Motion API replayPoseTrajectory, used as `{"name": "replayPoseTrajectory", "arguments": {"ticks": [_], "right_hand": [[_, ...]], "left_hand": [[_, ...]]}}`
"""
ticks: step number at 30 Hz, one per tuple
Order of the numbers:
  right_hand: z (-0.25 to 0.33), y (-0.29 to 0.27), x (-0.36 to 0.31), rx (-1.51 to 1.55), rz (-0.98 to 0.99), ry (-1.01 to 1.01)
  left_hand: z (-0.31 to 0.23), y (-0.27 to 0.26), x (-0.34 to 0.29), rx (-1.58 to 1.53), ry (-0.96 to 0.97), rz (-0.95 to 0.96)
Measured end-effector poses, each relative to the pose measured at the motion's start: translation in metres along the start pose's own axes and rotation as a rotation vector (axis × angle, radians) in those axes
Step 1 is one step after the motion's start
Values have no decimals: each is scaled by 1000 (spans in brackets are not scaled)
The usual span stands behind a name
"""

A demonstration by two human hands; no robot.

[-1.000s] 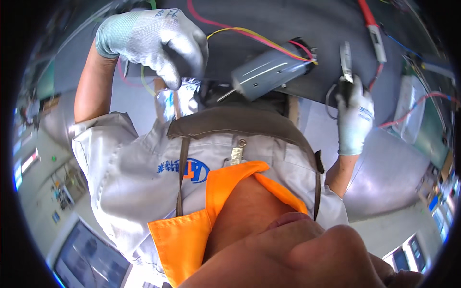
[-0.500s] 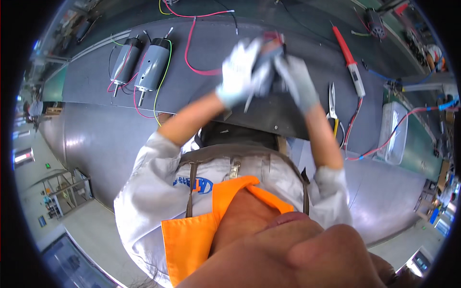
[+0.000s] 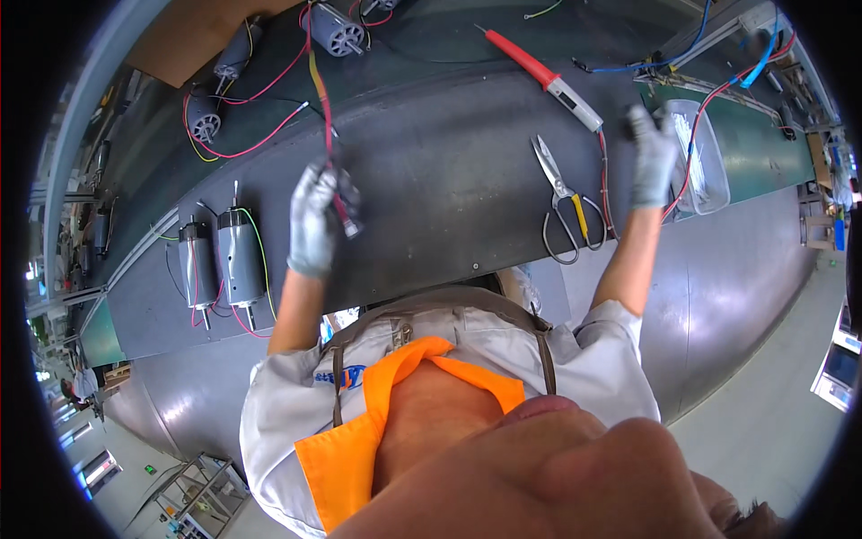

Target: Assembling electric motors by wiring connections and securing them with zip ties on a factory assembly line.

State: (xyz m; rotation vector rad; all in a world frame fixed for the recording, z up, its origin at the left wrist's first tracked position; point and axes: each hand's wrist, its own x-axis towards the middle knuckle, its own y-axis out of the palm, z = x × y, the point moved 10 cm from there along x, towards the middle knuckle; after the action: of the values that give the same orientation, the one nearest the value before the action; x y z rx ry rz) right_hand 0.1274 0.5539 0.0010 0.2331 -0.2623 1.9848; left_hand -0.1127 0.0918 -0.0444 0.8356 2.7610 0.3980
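My left hand (image 3: 312, 220), in a white glove with dark fingertips, is closed round red wires (image 3: 328, 130). Some yellow and black shows along them. They run up from the far edge and emerge below my fingers in a silvery end (image 3: 351, 229). My right hand (image 3: 654, 160), also gloved, hovers at the left side of a clear plastic tray (image 3: 716, 171). Its fingers are spread, and nothing shows between them. Thin white strips (image 3: 703, 166) lie in the tray. Scissors (image 3: 558, 184) with one yellow handle part lie left of my right hand.
Two grey motors (image 3: 241, 260) with loose wires lie at the left of the dark bench (image 3: 440, 189). More motors (image 3: 339, 34) sit toward the back. A red-and-white pen-shaped tool (image 3: 543, 76) lies beyond the scissors, its cable trailing nearer. Blue and red cables cross the tray area.
My hands were together over a blurred grey thing; now they are apart. My left holds wires, and my right has moved right to the tray. The view has shifted, showing more motors behind.
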Motion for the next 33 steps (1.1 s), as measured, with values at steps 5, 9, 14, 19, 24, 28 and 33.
{"name": "replayPoseTrajectory", "arguments": {"ticks": [5,9,14,19,24,28,33], "right_hand": [[-31,-3,97,394,210,196],[22,92,16,-102,523,233],[24,178,-174,-24,1064,623],[72,172,-199,191,870,395],[88,172,-192,389,696,413],[80,185,-194,474,632,479],[80,203,-189,495,669,478]], "left_hand": [[44,48,-31,-196,-270,141],[35,77,-17,-244,-337,304],[14,90,-7,-241,-224,320],[-14,87,-3,-26,-106,181],[-25,87,-4,15,-55,72],[-34,84,-6,34,3,-23],[-28,80,0,-26,-3,-55]]}}
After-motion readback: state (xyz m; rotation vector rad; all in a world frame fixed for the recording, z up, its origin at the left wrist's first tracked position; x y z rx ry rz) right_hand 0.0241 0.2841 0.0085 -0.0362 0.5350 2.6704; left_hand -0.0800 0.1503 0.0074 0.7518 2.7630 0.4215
